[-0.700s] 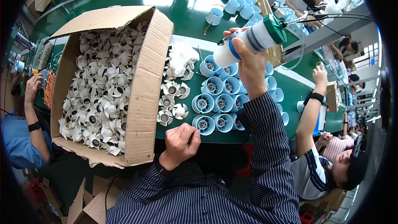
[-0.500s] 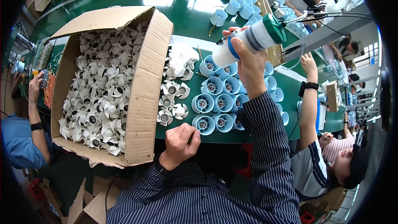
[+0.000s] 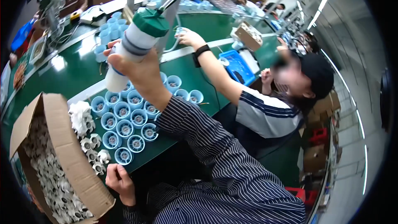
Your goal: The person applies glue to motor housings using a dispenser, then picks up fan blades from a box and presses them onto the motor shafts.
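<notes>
My right hand [image 3: 141,72] is wrapped round a white cylindrical dispenser bottle [image 3: 117,79] with a green cap and a tube at its top. I hold it tilted above rows of light-blue round housings [image 3: 125,128], with small motor parts visible inside them. My left hand [image 3: 121,183] is closed in a loose fist by the table's near edge, just below the nearest housing. Nothing shows between its fingers. Loose white fan impellers [image 3: 99,168] lie beside the housings. More impellers [image 3: 54,178] fill a large cardboard box [image 3: 78,161] on the left.
A crumpled white bag [image 3: 81,118] lies between box and housings. To my right, a co-worker's arm [image 3: 219,68] reaches over the green table [image 3: 207,95]. Further away are a blue tray [image 3: 237,68], more blue housings [image 3: 112,29] and a metal post [image 3: 169,20].
My view has swung to the right, so the box and housings appear further left and the co-worker shows more fully. My right hand still grips the dispenser bottle; my left hand stays closed.
</notes>
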Action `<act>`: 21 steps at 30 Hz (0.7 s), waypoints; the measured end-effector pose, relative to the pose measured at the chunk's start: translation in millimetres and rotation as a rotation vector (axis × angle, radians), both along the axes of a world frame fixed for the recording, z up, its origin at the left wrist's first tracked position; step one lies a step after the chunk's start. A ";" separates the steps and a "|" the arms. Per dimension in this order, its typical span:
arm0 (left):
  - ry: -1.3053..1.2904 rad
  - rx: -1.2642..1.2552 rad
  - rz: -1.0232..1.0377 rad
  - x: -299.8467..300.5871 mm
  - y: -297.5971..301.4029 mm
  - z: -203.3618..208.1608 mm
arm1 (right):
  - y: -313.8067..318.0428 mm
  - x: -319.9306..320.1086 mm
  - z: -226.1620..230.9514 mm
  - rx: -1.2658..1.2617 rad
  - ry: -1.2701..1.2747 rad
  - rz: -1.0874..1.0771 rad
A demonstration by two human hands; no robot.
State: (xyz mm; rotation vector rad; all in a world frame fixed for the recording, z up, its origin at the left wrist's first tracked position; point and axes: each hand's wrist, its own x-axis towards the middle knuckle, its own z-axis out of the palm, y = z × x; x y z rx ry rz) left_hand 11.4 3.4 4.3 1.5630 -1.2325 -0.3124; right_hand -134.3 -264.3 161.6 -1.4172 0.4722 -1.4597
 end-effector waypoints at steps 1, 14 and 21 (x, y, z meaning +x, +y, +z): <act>0.017 0.009 0.003 -4.1 -3.7 -1.6 | 5.2 -19.5 8.3 -0.001 -0.037 -0.058; 0.119 0.057 -0.085 -16.9 30.1 57.6 | 42.7 -141.4 -16.4 -0.007 0.095 -0.484; -0.342 -0.150 -0.162 -18.6 47.7 150.0 | 55.8 -163.4 -34.9 -0.137 0.151 -0.609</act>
